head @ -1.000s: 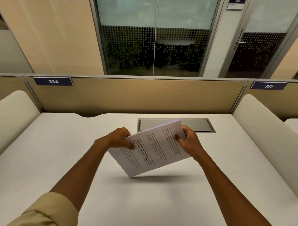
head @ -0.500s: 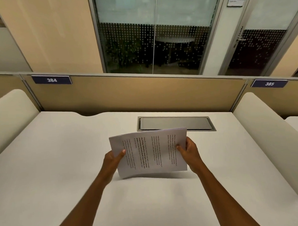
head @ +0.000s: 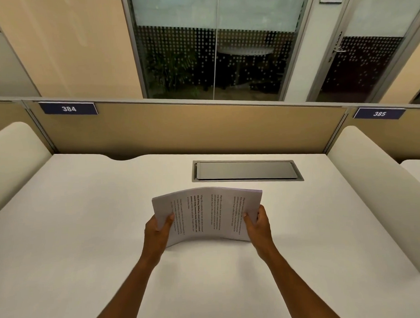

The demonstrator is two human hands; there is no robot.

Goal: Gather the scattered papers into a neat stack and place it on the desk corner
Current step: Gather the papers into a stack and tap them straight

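Observation:
A stack of white printed papers (head: 207, 213) stands on its long edge on the white desk (head: 87, 222), bowed upward in the middle. My left hand (head: 157, 232) grips the stack's left side, thumb on the front sheet. My right hand (head: 258, 225) grips its right side the same way. The stack's lower edge touches or nearly touches the desk near the middle. Several sheet edges show along the top right. No loose papers lie elsewhere on the desk.
A grey cable hatch (head: 247, 170) is set into the desk just behind the stack. Cream side dividers stand at the left (head: 16, 153) and right (head: 376, 191). A tan back panel (head: 191, 131) with a "384" label closes the far edge.
The stack went from tilted and lifted to level and upright, lowered onto the desk. My left hand shifted down to the stack's left side. The papers now bow upward.

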